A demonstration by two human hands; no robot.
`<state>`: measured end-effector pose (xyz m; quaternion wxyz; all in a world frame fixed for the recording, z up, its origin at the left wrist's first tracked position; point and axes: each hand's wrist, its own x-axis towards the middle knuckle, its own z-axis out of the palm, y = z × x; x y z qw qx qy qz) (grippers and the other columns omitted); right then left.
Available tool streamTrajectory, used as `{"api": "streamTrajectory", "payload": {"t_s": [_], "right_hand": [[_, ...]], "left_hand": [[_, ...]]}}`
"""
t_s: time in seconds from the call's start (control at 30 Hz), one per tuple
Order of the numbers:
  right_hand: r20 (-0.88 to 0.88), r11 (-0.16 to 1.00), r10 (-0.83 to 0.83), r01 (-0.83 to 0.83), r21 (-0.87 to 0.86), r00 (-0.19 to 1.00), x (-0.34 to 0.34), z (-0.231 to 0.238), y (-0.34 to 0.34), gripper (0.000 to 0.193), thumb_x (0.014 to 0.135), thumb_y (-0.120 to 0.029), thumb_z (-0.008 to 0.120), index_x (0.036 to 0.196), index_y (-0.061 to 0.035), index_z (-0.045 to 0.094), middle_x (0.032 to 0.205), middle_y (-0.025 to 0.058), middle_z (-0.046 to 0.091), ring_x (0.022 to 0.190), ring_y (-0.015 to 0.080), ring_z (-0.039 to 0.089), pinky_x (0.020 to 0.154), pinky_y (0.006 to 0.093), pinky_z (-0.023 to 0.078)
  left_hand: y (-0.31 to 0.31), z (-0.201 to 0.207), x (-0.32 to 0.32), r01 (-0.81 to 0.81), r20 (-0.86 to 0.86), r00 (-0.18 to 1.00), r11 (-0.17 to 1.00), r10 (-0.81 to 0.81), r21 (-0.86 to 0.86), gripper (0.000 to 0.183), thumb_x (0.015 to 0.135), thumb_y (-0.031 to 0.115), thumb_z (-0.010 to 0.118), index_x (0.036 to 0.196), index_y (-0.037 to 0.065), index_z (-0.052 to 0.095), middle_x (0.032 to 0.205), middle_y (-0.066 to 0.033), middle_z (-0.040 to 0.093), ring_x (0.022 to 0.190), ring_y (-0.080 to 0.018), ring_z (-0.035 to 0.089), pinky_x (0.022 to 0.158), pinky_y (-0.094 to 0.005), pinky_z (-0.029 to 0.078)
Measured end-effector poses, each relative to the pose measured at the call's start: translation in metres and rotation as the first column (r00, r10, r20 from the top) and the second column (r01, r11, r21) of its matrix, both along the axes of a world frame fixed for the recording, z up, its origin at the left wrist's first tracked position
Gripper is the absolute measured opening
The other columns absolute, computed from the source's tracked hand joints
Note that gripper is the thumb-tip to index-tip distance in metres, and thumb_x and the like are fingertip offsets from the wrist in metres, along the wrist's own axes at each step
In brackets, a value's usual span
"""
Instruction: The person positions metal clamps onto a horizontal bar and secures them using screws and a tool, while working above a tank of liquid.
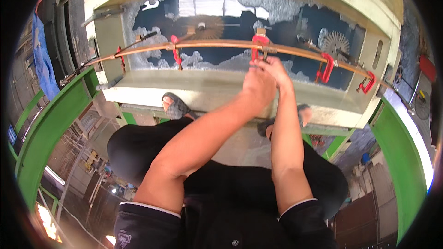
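A long copper bar (221, 43) spans a tank of dark liquid. Several red C-clamps sit along it, among them one at the left (175, 48) and another (328, 67) to the right. Both my hands meet at the middle red C-clamp (260, 40), just below the bar. My left hand (259, 84) is closed around the lower end of its screw, which the fingers mostly hide. Close against it, my right hand (275, 70) has its fingers bent on the same screw. A toothed round metal disc (336, 43) hangs near the right clamps, and a brownish, blurred disc (201, 26) is behind the bar.
The pale tank rim (221, 87) runs in front of me; my sandalled feet (177, 106) rest at its near edge. Green beams (60, 124) flank both sides above a lower floor with scattered items. Grey crust floats on the liquid. A blue cloth (44, 60) hangs at the left.
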<state>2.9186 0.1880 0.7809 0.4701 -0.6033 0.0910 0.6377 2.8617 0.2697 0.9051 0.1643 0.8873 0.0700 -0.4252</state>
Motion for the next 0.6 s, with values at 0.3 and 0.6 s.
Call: {"api": "streamTrajectory", "payload": {"t_s": [0.3, 0.6], "right_hand": [[0.049, 0.972, 0.216, -0.21, -0.102, 0.975, 0.026, 0.037, 0.003, 0.041, 0.085, -0.029, 0.067, 0.115, -0.0008, 0.061, 0.104, 0.0073, 0.067, 0.095, 0.0151, 0.063, 0.081, 0.029, 0.05], [0.244, 0.976, 0.108, -0.057, -0.208, 0.964, -0.01, 0.038, -0.028, 0.046, 0.076, -0.025, 0.077, 0.112, 0.0014, 0.064, 0.091, 0.0076, 0.068, 0.085, 0.0128, 0.062, 0.079, 0.0271, 0.047]], "left_hand": [[0.08, -0.112, -0.066, -0.173, 0.11, 0.972, 0.95, 0.207, -0.261, 0.028, 0.08, 0.035, 0.063, 0.1, 0.016, 0.068, 0.091, -0.0094, 0.068, 0.095, -0.0261, 0.062, 0.09, -0.0394, 0.04], [0.053, -0.172, -0.068, -0.086, 0.443, 0.835, 0.872, 0.327, -0.481, 0.022, 0.081, 0.029, 0.064, 0.099, 0.015, 0.066, 0.091, -0.0064, 0.065, 0.098, -0.0237, 0.057, 0.088, -0.0389, 0.036]]}}
